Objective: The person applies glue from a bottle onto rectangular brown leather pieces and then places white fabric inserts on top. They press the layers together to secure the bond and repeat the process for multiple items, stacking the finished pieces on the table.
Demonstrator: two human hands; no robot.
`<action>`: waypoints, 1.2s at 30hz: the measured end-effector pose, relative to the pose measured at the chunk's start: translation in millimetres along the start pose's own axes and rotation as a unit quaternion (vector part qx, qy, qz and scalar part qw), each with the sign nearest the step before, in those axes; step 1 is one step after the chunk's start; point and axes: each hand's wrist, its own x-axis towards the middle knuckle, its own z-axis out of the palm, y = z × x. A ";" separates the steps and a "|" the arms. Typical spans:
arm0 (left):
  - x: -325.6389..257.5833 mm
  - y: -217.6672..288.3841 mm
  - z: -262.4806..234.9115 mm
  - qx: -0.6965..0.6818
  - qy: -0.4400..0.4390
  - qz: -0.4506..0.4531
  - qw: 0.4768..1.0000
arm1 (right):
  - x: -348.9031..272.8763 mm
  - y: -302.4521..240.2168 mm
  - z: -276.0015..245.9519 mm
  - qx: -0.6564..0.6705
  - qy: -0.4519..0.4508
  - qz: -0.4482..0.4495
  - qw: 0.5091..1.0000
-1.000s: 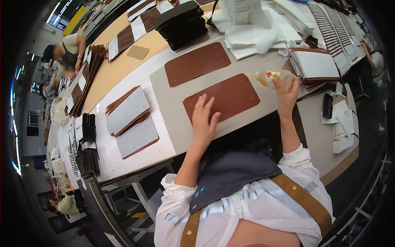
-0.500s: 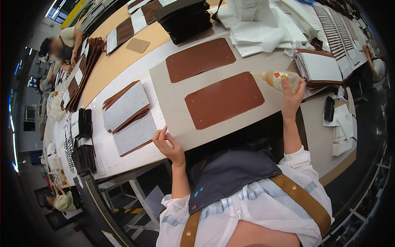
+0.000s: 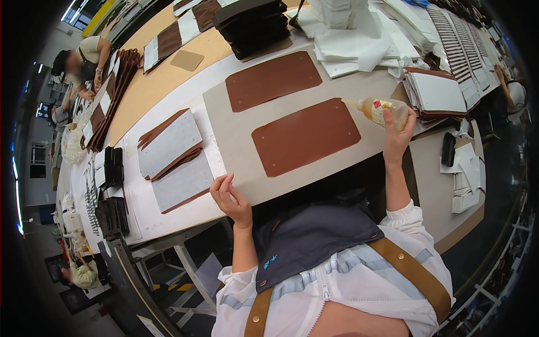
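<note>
Right hand (image 3: 398, 137): fingers wrapped around a translucent squeeze bottle (image 3: 370, 108), amber-tinted, with a pale label bearing a red diamond. Bottle tilted well over above the table, its narrow nozzle pointing left at the upper right corner of the nearer brown panel (image 3: 306, 137); whether the tip touches the panel is hard to tell from this angle.

Left hand (image 3: 231, 202): bare, fingers loosely half-curled, by the near edge of the table, close to the grey-backed pieces.

Brown panels, two: rectangular with clipped corners, small marks near the corners, lying flat on a grey board (image 3: 224, 132). The farther brown panel (image 3: 274, 81) lies just beyond the nearer, a strip of board between.

Grey-backed pieces (image 3: 171, 147): brown-edged, fanned in a pile, left of the board.

Black stack (image 3: 250, 28): beyond the farther panel.

White sheets (image 3: 351, 50): heaped to the right of the black stack.

Pile of white-faced brown pieces (image 3: 438, 92): right of the bottle.

Tan card (image 3: 187, 60): flat, far left of the black stack.
</note>
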 end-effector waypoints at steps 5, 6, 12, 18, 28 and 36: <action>1.3 1.9 -0.6 0.006 -0.006 0.006 1.000 | -3.9 -5.0 0.9 -0.012 -0.003 -0.011 1.000; 1.2 1.7 -0.4 0.006 -0.005 0.005 1.000 | -4.7 -5.5 1.5 -0.008 -0.006 -0.012 1.000; 0.6 3.6 -0.3 -0.004 -0.006 -0.010 1.000 | -14.4 -8.7 9.5 -0.007 -0.027 -0.027 0.999; -0.1 1.7 -0.2 -0.001 -0.004 -0.004 1.000 | -26.0 -15.8 22.1 -0.015 -0.058 -0.047 0.997; -0.2 3.3 -1.5 -0.015 -0.008 -0.019 1.000 | -48.6 -26.5 47.0 -0.004 -0.115 -0.066 0.991; -2.1 2.2 -0.8 -0.027 -0.004 -0.036 0.999 | -63.6 -41.2 75.2 0.073 -0.192 -0.083 0.975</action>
